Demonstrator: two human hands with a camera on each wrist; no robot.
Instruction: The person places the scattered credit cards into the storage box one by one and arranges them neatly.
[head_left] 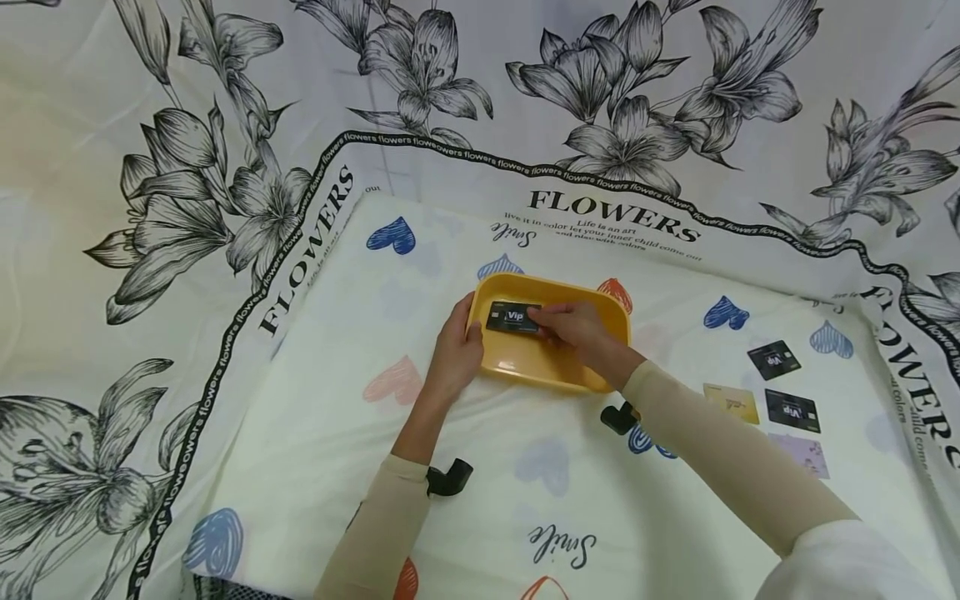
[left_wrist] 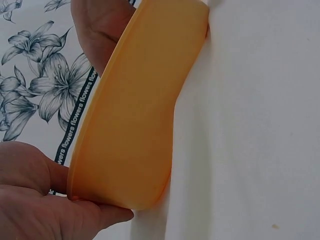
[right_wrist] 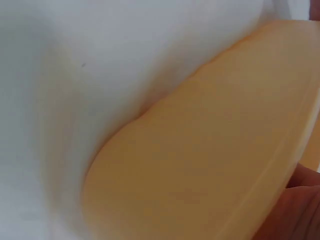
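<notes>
A shallow yellow plastic tray [head_left: 525, 362] with rounded corners sits on the cloth-covered surface. My left hand [head_left: 456, 350] grips its left end, the thumb over the near side; the left wrist view shows the tray's outer wall [left_wrist: 132, 110] beside the fingers and thumb. Inside the tray, my right hand [head_left: 581, 332] pinches the right end of a black card [head_left: 506, 317] printed "Vip". The card lies toward the tray's left side. In the right wrist view the tray wall [right_wrist: 200, 150] hides most of the right hand [right_wrist: 297, 215] and all of the card.
On the cloth to the right lie a black card [head_left: 774, 360], a gold card [head_left: 731, 403], a second black "Vip" card [head_left: 792, 411] and a lilac card [head_left: 804, 455]. The white cloth [head_left: 315, 417] has printed hearts, lettering and flowers, with some wrinkles.
</notes>
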